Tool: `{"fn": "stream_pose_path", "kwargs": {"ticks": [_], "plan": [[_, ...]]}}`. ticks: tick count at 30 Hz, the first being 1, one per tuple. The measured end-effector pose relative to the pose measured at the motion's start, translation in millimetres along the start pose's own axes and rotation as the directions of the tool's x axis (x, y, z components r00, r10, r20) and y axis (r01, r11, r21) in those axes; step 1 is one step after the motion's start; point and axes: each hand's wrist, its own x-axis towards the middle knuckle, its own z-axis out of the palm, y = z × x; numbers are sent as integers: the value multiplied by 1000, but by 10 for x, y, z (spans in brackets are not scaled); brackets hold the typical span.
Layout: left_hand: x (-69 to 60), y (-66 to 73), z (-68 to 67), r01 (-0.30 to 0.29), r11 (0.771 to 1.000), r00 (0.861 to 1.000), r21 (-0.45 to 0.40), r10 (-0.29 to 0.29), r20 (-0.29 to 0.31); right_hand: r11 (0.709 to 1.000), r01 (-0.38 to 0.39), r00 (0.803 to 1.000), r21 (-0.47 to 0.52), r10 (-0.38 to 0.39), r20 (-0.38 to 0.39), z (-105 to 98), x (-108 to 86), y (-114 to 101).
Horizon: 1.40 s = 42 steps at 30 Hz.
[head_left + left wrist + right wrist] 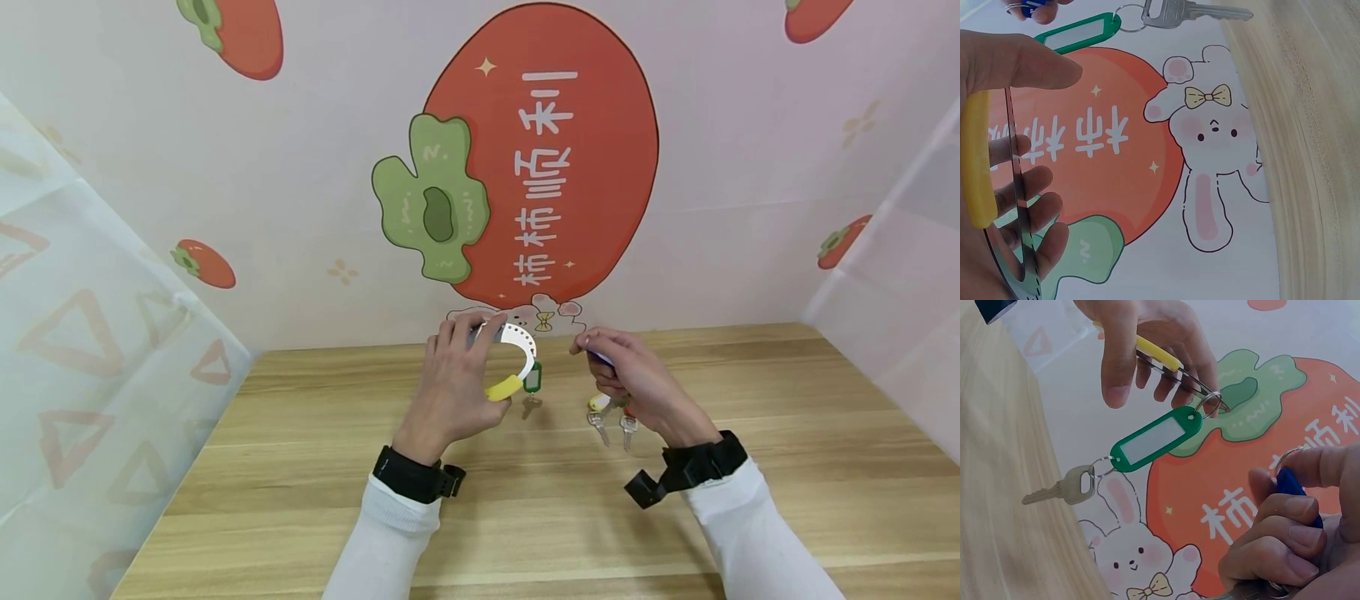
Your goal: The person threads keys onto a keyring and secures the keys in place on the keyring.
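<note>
My left hand grips a flat metal ring with holes along its band and a yellow grip. From that ring hangs a green key tag on a small split ring, with a silver key at its lower end. To the right, my right hand pinches a blue key tag, whose thin wire ring shows by the fingertips. Below its curled fingers hang a yellow tag, a bit of a red tag and keys. The palm hides how these are held.
Under both hands lies a wood-grain table. Behind it stands a white backdrop printed with persimmons and a rabbit, and pale sheets rise at the sides. Each wrist wears a black strap.
</note>
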Motion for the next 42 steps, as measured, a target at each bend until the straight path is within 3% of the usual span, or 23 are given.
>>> {"fn": "stream_pose_path", "kwargs": {"ticks": [5, 9, 17, 25, 42], "plan": [[0, -1, 0, 1, 1000, 1000, -5, -1, 2, 988, -74, 997, -136, 68, -48, -10, 7, -3], [1, -3, 2, -1, 1000, 1000, -5, 1, 2, 976, -109, 992, -187, 95, -80, -9, 19, 9], [3, 5, 0, -2, 1000, 1000, -8, 2, 8, 977, -89, 994, -196, 73, -87, -7, 9, 16], [-1, 2, 9, -4, 1000, 1000, -6, 4, 7, 963, -144, 984, -229, 114, -137, -14, 2, 20], [-1, 8, -1, -1, 1000, 1000, -7, 1, 14, 975, -111, 992, -192, 97, -80, -18, 19, 29]]}}
